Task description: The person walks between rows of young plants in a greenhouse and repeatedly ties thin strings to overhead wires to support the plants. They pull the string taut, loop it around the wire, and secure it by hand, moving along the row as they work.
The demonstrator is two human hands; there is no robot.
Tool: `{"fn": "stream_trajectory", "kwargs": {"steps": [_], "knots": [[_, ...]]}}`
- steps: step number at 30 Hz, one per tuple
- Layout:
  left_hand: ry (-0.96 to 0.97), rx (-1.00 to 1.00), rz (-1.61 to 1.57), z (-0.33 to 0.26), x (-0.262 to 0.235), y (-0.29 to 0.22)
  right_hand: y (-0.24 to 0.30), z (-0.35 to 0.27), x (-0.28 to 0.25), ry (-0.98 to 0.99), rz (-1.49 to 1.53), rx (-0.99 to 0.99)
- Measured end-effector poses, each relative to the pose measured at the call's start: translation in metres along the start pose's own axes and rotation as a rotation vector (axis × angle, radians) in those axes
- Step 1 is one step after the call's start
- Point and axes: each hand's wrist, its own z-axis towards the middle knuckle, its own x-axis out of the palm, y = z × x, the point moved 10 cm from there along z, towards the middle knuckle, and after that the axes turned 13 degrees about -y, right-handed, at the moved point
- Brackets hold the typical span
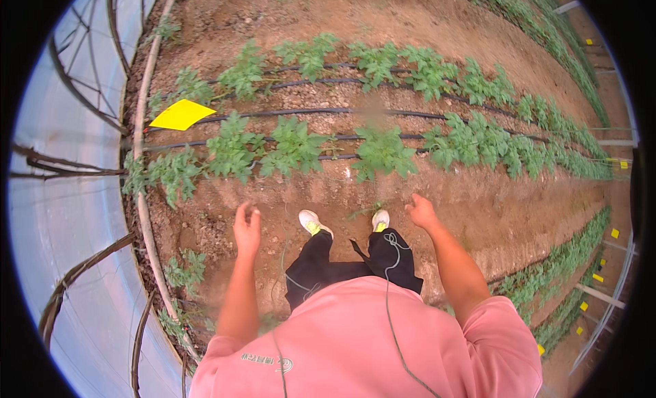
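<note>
I stand on bare soil in a greenhouse, facing two rows of low green plants (pixel 294 148). My left hand (pixel 247 226) is held out in front of me with its fingers curled loosely, and nothing shows in it. My right hand (pixel 421 212) is also held out, with fingers bent and nothing in it. Both hands hover above the ground just short of the nearer plant row. My white and yellow shoes (pixel 311 222) are planted on the soil between the hands. A thin cord (pixel 389 275) hangs down my pink shirt.
Black drip hoses (pixel 321 111) run along the plant rows. A yellow card (pixel 180 115) hangs at the left end. A pale pipe (pixel 144 213) and the plastic greenhouse wall (pixel 61 220) border the left. More plant rows (pixel 560 261) and yellow tags lie on the right.
</note>
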Motion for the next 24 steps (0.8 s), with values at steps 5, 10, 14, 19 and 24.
{"fn": "stream_trajectory", "kwargs": {"steps": [5,10,14,19,24], "knots": [[-0.293,0.24,-0.304,0.009,-0.09,-0.178,0.022,-0.012,-0.04,-0.148,0.124,-0.159],[-0.356,0.6,-0.522,-0.035,-0.132,-0.361,0.062,-0.005,-0.043,-0.139,0.25,-0.373],[-0.489,0.893,-0.536,-0.064,-0.17,-0.486,0.128,-0.003,-0.071,-0.157,0.437,-0.529],[-0.525,1.087,-0.775,-0.092,-0.228,-0.627,0.173,-0.042,-0.129,-0.18,0.366,-0.568],[0.005,0.757,-1.367,-0.066,-0.248,-0.712,0.152,-0.062,-0.128,-0.158,0.242,-0.504]]}}
